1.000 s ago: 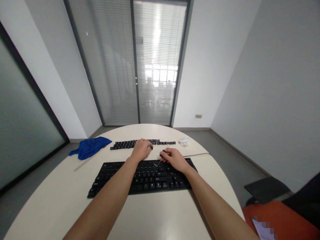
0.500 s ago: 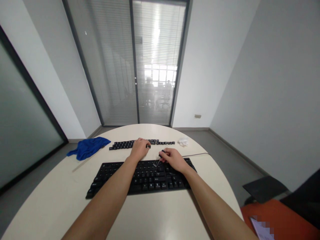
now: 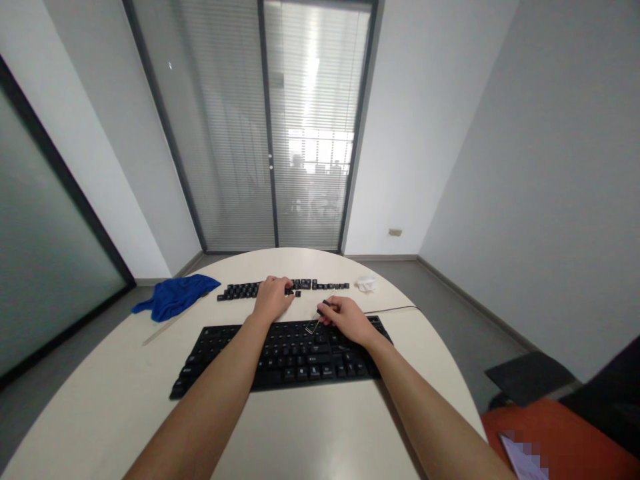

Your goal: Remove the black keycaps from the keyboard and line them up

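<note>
My left hand (image 3: pixel 273 299) is over the far part of the table, by the row of loose black keycaps (image 3: pixel 243 291). Its thumb and index finger are apart, with dark keycaps showing between them; it covers part of the row. Just right of its fingertips lies a single keycap (image 3: pixel 298 293). My right hand (image 3: pixel 346 317) is closed on the dark handle of a wire keycap puller (image 3: pixel 314 327). The puller's wire end points down over the upper keys of the black keyboard (image 3: pixel 300 353), which lies under both forearms.
A blue cloth (image 3: pixel 175 297) and a thin pale stick (image 3: pixel 170 325) lie at the left of the round table (image 3: pixel 320 427). At the far right is crumpled white tissue (image 3: pixel 366 285). A cable (image 3: pixel 393 309) runs off the right edge, near an orange chair (image 3: pixel 565 437).
My left hand has let go of a keycap, which now lies on the table, and has shifted slightly left. My right hand and the puller have stayed in place.
</note>
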A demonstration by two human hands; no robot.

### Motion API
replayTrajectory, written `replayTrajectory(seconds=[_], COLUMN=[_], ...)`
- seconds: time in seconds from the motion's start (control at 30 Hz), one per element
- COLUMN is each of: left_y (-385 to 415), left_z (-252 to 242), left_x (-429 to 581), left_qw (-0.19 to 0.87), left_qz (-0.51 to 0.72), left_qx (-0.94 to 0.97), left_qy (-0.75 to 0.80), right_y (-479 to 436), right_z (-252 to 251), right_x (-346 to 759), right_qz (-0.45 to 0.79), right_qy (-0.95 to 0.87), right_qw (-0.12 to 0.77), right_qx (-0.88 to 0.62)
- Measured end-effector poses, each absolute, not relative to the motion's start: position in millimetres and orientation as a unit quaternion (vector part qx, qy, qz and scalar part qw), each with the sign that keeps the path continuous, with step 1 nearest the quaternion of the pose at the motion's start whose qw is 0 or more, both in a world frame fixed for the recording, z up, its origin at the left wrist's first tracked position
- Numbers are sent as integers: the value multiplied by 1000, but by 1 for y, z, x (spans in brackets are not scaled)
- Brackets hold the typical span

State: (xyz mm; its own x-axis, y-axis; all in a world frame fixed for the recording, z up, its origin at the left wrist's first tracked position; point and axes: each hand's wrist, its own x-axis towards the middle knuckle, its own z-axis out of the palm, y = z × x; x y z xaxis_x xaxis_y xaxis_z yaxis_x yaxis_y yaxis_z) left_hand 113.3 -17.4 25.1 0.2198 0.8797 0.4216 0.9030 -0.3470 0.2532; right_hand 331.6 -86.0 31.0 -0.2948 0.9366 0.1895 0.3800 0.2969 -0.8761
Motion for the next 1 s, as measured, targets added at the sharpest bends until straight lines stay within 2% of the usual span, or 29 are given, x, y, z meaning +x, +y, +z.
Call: replayTrajectory(seconds=[0.73,1.0], left_y=[-14,-12], left_z=[24,22], left_x=[114,114], left_qw=[0,-2], left_qz=[-239,-289], left_qx=[-816,-807], left_qy=[-527,-515], right_y=[-87,-88], right_z=[32,33], right_x=[333,333], right_qz=[369,373], right_qy=[-713,-713], right_qw=[370,374], right_qx=[-467,-462])
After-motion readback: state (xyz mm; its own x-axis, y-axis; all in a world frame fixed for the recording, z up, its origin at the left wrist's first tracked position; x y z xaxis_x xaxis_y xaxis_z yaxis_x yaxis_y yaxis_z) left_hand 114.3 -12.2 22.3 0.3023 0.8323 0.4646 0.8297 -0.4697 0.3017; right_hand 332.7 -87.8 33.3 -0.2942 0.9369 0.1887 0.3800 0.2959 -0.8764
